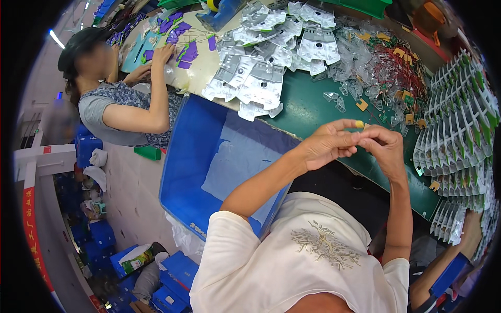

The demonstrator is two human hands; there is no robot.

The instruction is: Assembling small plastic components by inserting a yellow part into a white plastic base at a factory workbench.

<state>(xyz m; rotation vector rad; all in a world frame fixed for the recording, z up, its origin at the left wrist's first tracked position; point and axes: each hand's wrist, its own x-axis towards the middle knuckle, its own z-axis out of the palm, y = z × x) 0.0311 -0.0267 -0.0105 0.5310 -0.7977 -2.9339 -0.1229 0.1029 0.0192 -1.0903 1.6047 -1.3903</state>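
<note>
Over the front edge of the green work surface point(300, 101), my left hand point(329, 145) and my right hand point(385, 148) meet at the fingertips. Both are closed in a pinch. Whatever lies between them is too small and too covered to name. One left finger has a yellow covering point(359, 124) at its tip. Just beyond my hands lie a small yellow-orange piece point(362, 105) and some clear plastic parts point(335, 100). A heap of clear parts point(360, 52) and red wires point(391, 70) spreads farther back.
White-and-grey plastic shells point(261, 78) are piled at the back left. A blue bin point(182, 141) with a pale sheet point(235, 161) inside stands left of my arm. Stacked grey-green parts point(454, 125) rise at the right. Another person point(125, 112) handles purple pieces point(188, 53) at the far left.
</note>
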